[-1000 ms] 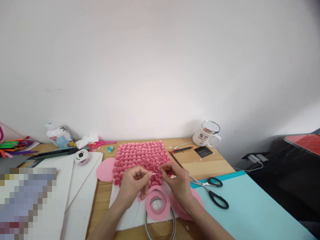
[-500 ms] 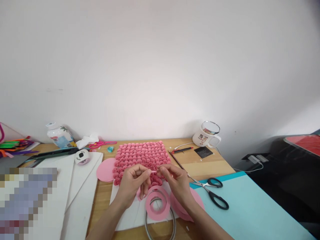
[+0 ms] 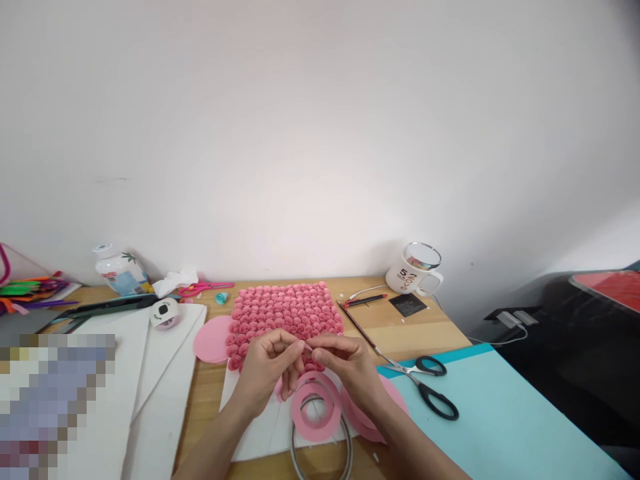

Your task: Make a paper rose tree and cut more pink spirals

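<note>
My left hand (image 3: 273, 370) and my right hand (image 3: 345, 367) meet fingertip to fingertip, pinching a thin pink paper strip (image 3: 309, 347) between them; most of it is hidden by the fingers. Just behind them, rows of rolled pink paper roses (image 3: 283, 310) cover a white board (image 3: 250, 437). Below my hands lies a pink paper ring (image 3: 297, 427), partly over a grey metal-looking hoop (image 3: 349, 447). Pink paper discs (image 3: 395, 400) lie partly under my right forearm, and another pink disc (image 3: 213, 340) rests left of the roses.
Black-handled scissors (image 3: 435, 400) lie on light-blue sheets (image 3: 505, 420) at the right. A white mug (image 3: 413, 273), a pen (image 3: 367, 300) and a black card (image 3: 407, 305) stand or lie behind. White boards (image 3: 170, 373), a bottle (image 3: 117, 270) and pink scissors (image 3: 205, 288) occupy the left.
My right hand's fingers have moved left and closed up to the left fingertips, so less of the pink strip shows. My left hand stays nearly in place.
</note>
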### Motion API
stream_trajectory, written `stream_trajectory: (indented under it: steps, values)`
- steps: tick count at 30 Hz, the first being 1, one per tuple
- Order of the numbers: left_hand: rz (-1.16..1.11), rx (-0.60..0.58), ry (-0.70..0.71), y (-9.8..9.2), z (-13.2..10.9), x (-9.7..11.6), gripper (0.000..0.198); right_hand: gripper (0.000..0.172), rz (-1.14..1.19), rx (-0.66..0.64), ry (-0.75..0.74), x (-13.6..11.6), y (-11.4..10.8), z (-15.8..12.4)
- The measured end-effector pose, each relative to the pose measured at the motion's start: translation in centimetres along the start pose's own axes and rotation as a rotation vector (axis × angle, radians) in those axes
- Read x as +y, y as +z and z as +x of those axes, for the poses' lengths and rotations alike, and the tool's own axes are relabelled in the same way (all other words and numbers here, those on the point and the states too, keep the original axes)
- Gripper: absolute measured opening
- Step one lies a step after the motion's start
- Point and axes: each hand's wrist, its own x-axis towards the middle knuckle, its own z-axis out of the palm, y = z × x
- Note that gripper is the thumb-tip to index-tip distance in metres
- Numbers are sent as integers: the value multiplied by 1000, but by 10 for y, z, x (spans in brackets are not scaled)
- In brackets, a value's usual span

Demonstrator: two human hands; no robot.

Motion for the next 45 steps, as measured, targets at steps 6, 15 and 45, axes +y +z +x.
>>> stream_trajectory:
  steps: [6,15,45]
  values:
    - [9,-22,2,0,-1,1,31,12,21,55,29,0,3,2]
    - [8,-5,-1,1,-2,-1,31,17,-59,-5,-20,-1,3,1]
    - [-5,-23,-51,5,-2,4,32,21,120,117,68,-2,4,1]
